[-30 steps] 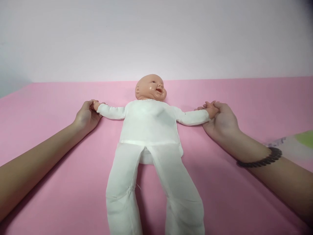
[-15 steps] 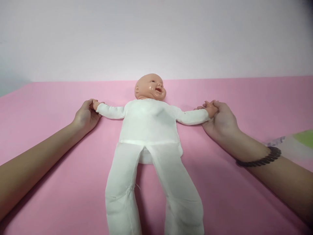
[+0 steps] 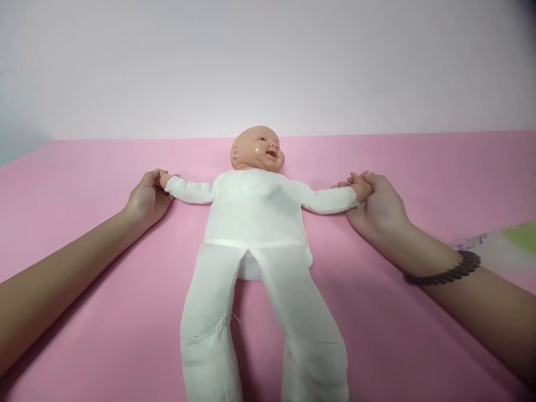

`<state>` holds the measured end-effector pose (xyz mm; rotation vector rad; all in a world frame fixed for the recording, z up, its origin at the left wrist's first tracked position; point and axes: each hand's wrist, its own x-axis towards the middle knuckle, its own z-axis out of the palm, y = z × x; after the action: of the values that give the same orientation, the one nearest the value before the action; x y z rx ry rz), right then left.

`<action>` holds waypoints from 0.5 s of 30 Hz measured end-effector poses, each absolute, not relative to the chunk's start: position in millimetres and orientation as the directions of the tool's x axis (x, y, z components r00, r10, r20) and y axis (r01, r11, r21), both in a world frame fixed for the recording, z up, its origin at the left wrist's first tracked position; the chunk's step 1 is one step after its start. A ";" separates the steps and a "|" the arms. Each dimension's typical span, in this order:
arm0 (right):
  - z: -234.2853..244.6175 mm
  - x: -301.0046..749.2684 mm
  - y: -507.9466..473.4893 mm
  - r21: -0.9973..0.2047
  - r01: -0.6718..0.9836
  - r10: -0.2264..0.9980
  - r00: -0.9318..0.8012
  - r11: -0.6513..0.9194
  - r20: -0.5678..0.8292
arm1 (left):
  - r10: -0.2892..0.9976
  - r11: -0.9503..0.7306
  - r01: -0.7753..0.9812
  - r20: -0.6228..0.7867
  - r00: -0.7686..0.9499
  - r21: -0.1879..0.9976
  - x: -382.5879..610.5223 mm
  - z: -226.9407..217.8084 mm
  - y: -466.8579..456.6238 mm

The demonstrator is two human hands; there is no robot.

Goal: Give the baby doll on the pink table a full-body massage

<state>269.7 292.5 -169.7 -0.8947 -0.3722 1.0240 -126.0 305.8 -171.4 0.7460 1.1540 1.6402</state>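
Observation:
A baby doll (image 3: 257,209) with a white cloth body and a hard plastic head lies on its back on a pink surface (image 3: 104,312). Its arms stretch out to both sides, and its head is turned to the right. My left hand (image 3: 148,195) grips the doll's small plastic hand at the left, thumb on top. At the right, my right hand (image 3: 379,204) holds the doll's other hand between thumb and fingers, with the fingers beneath it. The doll's legs run toward me, and their lower ends are cut off by the frame.
A pale wall (image 3: 268,67) rises behind the far edge of the pink surface. Beyond my right wrist, which wears a dark beaded bracelet (image 3: 446,271), lies a white and green printed item (image 3: 521,237), partly out of frame.

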 end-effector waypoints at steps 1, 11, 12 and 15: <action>-169.4 269.5 292.9 -0.792 -0.575 0.854 0.501 0.205 -0.143 | 0.933 -0.086 -0.347 -0.046 -0.356 0.934 -126.1 -171.6 305.9; -165.6 268.5 290.7 -0.806 -0.566 0.851 0.497 0.171 -0.169 | 0.946 -0.090 -0.343 -0.027 -0.322 0.935 -132.0 -175.5 308.9; -165.6 268.4 290.3 -0.809 -0.563 0.854 0.494 0.170 -0.165 | 0.948 -0.093 -0.342 -0.022 -0.319 0.935 -132.4 -175.9 309.2; -166.8 268.1 290.4 -0.812 -0.558 0.859 0.488 0.171 -0.155 | 0.940 -0.106 -0.336 -0.016 -0.341 0.936 -131.6 -175.9 308.9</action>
<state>268.1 290.4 -166.8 -0.9511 -0.3791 1.0408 -131.6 308.9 -175.9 0.7850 1.1483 1.6397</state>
